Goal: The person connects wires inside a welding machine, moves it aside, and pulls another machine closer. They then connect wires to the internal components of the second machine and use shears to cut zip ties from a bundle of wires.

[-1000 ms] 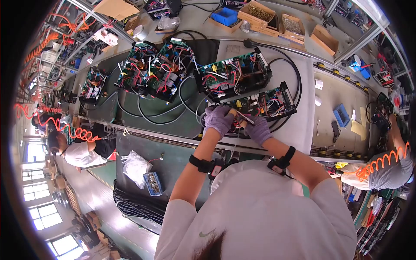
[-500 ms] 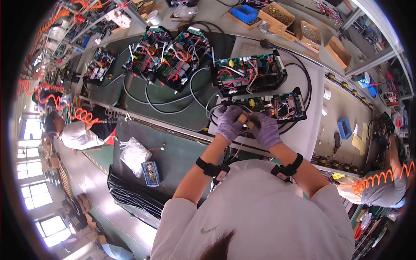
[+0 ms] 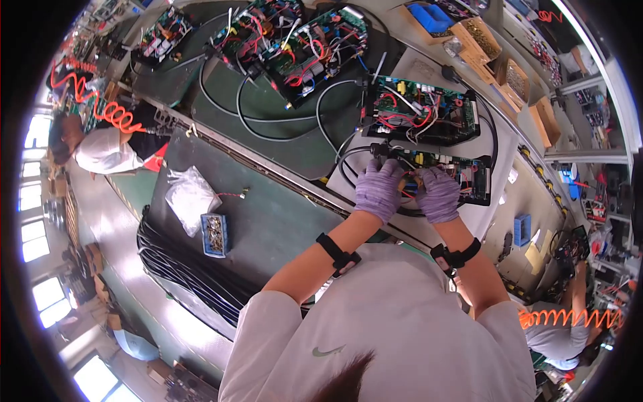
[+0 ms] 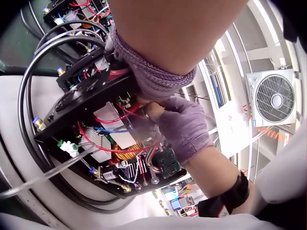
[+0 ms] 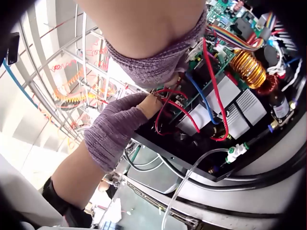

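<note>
Both hands wear purple gloves with bare fingertips and reach into the near end of an open electronics unit (image 3: 477, 179), a black chassis holding a green circuit board. My left hand (image 3: 379, 192) bends over its left end; in the right wrist view its fingertips pinch a red wire (image 5: 165, 91). Just to the right, my right hand (image 3: 439, 194) has curled fingers at the same group of red wires, seen in the left wrist view, where the thin strands at its fingertips are partly hidden. A copper coil (image 5: 248, 68) and silver heat sinks (image 5: 244, 115) sit inside the chassis.
A second open unit (image 3: 425, 114) stands just behind, with more units (image 3: 318, 53) to the left. Black cables (image 3: 274, 120) loop across the bench. Cartons of small parts (image 3: 477, 39) line the back. At left lie a plastic bag (image 3: 191, 197) and blue parts box (image 3: 214, 234).
The head view has turned, so the bench shifts right and slants. My hands came together at half a second ago and now sit slightly apart, deeper over the near unit.
</note>
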A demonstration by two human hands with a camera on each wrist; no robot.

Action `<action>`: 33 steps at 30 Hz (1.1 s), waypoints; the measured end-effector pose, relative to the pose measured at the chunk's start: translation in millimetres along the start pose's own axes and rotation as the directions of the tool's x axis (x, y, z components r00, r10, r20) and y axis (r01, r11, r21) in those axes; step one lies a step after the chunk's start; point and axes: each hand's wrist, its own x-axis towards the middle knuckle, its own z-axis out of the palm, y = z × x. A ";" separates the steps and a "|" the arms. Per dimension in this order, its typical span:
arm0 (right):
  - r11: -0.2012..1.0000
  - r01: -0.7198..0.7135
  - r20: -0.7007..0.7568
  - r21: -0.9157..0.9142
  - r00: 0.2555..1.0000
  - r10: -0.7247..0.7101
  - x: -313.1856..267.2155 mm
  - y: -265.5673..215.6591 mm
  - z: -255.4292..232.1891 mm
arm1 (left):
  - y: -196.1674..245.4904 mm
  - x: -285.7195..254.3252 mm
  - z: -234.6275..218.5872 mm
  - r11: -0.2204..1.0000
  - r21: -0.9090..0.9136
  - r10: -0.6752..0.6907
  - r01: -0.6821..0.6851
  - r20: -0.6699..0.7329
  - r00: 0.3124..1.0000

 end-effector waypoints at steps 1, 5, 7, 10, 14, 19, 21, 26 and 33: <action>0.998 0.024 0.040 -0.052 0.999 -0.022 3.5 -1.5 0.7 | -2.3 -0.1 0.5 0.999 -0.036 0.008 -0.009 -0.006 1.000; 0.997 0.022 -0.009 0.074 1.000 -0.021 6.9 7.9 6.0 | -7.6 -3.9 -2.5 0.988 0.037 0.150 -0.150 0.010 0.989; 0.999 0.008 0.024 0.037 1.000 -0.009 9.6 4.1 1.9 | -9.8 -4.4 -7.1 0.971 0.079 0.216 -0.224 0.109 0.970; 0.982 0.121 0.129 -0.144 0.986 -0.103 10.6 4.4 1.3 | -24.4 -17.9 4.5 0.907 0.104 0.416 -0.409 -0.067 0.907; 0.924 0.271 0.314 -0.270 0.932 -0.181 14.9 2.4 -1.3 | -28.9 -39.4 18.4 0.964 -0.190 0.166 -0.186 -0.116 0.979; 0.922 0.212 0.397 -0.325 0.915 -0.071 21.9 -4.4 -5.0 | -27.1 -42.0 32.0 0.946 -0.310 0.100 -0.100 -0.015 0.995; 0.911 0.230 0.374 -0.342 0.923 -0.093 18.9 -3.2 -3.5 | -24.8 -42.1 29.8 0.945 -0.307 0.101 -0.109 -0.044 0.994; 0.863 0.281 0.508 -0.419 0.861 -0.034 31.2 -18.2 -6.0 | -24.4 -44.9 39.4 0.941 -0.313 0.116 -0.125 -0.047 0.992; 0.841 0.270 0.615 -0.468 0.783 0.091 41.5 -27.1 -2.7 | -24.9 -45.7 48.4 0.929 -0.325 0.149 -0.177 -0.110 0.983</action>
